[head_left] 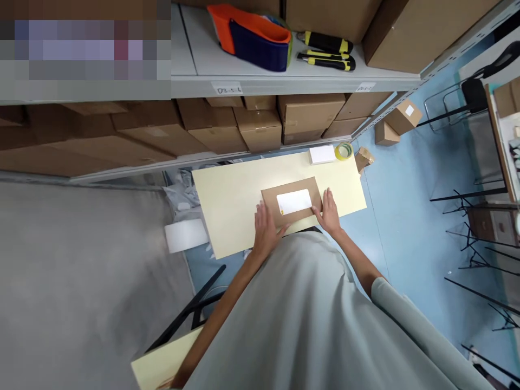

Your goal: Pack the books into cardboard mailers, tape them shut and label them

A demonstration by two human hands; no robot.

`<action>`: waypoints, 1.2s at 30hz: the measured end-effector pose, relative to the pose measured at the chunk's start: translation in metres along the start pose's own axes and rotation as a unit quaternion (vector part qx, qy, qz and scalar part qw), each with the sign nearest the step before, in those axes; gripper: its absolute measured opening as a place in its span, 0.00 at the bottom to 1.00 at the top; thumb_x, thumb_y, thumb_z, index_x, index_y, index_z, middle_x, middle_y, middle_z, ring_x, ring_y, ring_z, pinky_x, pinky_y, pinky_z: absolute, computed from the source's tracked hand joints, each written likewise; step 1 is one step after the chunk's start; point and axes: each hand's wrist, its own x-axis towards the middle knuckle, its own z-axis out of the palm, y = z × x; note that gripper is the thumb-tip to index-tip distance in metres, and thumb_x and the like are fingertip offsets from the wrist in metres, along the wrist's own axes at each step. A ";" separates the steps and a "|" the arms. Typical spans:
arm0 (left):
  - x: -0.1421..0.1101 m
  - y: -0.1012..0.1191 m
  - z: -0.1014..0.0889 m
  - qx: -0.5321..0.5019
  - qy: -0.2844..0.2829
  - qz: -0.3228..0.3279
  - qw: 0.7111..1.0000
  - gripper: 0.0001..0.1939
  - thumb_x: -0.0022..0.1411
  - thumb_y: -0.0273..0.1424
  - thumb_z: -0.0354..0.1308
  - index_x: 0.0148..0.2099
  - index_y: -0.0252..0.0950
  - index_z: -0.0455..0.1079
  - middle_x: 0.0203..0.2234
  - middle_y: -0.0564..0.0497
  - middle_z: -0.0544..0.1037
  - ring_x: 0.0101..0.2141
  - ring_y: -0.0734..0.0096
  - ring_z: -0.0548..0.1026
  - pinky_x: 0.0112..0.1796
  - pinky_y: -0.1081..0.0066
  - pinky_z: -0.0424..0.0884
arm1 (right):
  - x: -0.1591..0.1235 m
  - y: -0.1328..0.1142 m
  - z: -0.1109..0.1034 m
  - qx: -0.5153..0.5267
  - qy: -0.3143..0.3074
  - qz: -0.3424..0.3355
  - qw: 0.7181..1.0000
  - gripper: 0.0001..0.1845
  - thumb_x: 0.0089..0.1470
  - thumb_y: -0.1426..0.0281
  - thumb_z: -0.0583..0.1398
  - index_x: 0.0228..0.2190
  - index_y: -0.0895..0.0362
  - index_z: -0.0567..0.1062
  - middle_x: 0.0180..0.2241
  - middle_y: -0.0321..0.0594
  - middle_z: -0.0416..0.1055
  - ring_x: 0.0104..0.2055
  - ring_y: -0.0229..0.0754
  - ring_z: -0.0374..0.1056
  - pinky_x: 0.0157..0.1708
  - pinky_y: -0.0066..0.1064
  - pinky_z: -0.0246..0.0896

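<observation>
A flat brown cardboard parcel (280, 218) lies on a pale yellow table (231, 211), turned slightly askew. On its top face is a white label (293, 201). My left hand (266, 230) rests at the parcel's left edge with its fingers stretched out and the thumb apart. At the right edge is my right hand (330, 215), its fingers extended and its thumb touching the parcel's near right corner. Neither hand is wrapped round anything. Behind the parcel, at the table's far edge, stand a white box (322, 155) and a roll of yellow tape (343, 151).
A metal shelf (284, 85) full of cardboard boxes (312, 116) runs along the far side. It holds several utility knives (327, 60) and an orange and navy pouch (260, 46). Crumpled plastic (181, 192) lies left of the table; a black chair frame (195, 309) is near my left arm.
</observation>
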 end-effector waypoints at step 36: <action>0.176 0.299 0.190 -0.050 -0.117 -0.021 0.992 0.36 0.72 0.56 0.59 0.72 0.42 0.73 0.58 0.38 0.74 0.55 0.50 0.81 0.60 0.49 0.80 | -0.024 0.286 -0.198 0.339 0.245 0.226 0.880 0.31 0.70 0.48 0.58 0.59 0.54 0.85 0.54 0.52 0.81 0.56 0.54 0.78 0.50 0.43 0.80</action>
